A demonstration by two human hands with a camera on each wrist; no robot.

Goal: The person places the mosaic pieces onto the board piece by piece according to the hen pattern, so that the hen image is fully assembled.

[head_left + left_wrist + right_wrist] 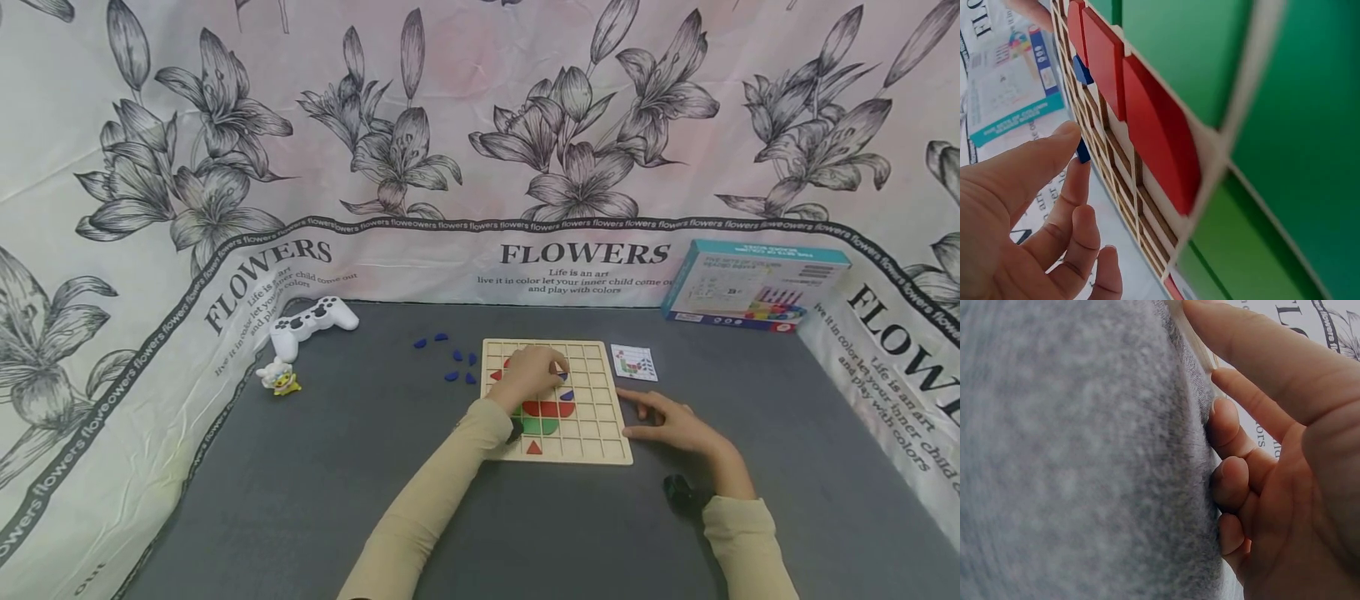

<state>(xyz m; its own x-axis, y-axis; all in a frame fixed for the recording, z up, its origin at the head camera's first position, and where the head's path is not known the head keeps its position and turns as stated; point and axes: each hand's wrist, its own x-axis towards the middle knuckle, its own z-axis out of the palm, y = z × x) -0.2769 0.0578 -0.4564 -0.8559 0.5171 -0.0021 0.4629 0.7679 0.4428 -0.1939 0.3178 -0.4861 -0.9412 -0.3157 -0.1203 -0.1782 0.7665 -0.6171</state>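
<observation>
A wooden grid board (611,446) lies on the dark table. My left hand (532,372) is over its upper part, pinching a small blue piece (1083,151) between thumb and index finger, right at the grid cells. Beneath that hand the board holds red pieces (553,409), green pieces (542,427) and another blue piece (567,396). A red triangle (534,448) sits in a lower cell. The left forearm hides part of the board's left side. At the board's right edge, thumb and index fingertip of my right hand (678,425) touch the rim, its other fingers bent loosely.
Several loose blue pieces (452,377) lie left of the board. A small pattern card (633,363) is off its upper right corner. Farther back stands a box (753,287). A white game controller (311,325) and a small figurine (278,377) rest at the left.
</observation>
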